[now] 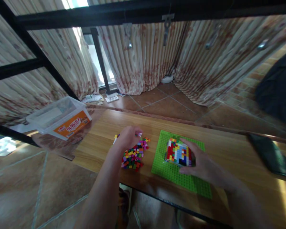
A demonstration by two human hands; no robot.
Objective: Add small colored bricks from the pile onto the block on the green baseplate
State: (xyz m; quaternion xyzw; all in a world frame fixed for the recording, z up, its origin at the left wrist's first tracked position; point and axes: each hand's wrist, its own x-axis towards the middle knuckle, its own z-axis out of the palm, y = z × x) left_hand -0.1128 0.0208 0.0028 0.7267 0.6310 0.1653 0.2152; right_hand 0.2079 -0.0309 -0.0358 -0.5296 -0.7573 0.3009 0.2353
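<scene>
A green baseplate lies on the wooden table. On it stands a block of many-coloured small bricks. My right hand wraps round the block's right and front side, fingers curled against it. My left hand reaches over a pile of loose coloured bricks left of the plate. Its fingers are bent down into the far end of the pile; what they pinch, if anything, is hidden.
A clear plastic box with an orange label sits at the table's far left corner. A dark phone-like slab lies at the right. Black frame bars run overhead. Curtains and tiled floor lie beyond.
</scene>
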